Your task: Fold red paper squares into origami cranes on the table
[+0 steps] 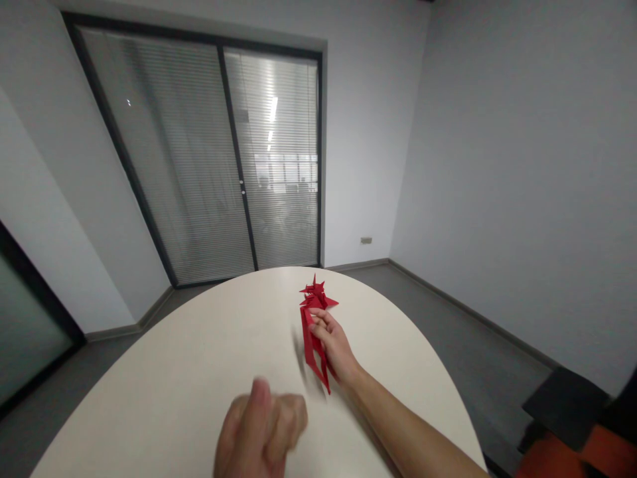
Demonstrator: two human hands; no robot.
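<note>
Pinched between the thumb and fingers of my right hand [332, 342] is a long red folded-paper piece [309, 345]. It slants over the table, and its narrow lower end points toward me. Just beyond my fingertips lies a spiky cluster of red folded paper [315, 293]; whether it is joined to the held piece, I cannot tell. My left hand [261, 428], somewhat blurred, is in the lower foreground, apart from the paper. Its fingers are curled in and its thumb points up, with nothing visible in its grip.
Both hands are over a round cream table [209, 345]. A black and orange chair [567, 425] stands at the lower right. Behind the table are a glass partition with blinds [174, 159] and a white wall with a socket [366, 240].
</note>
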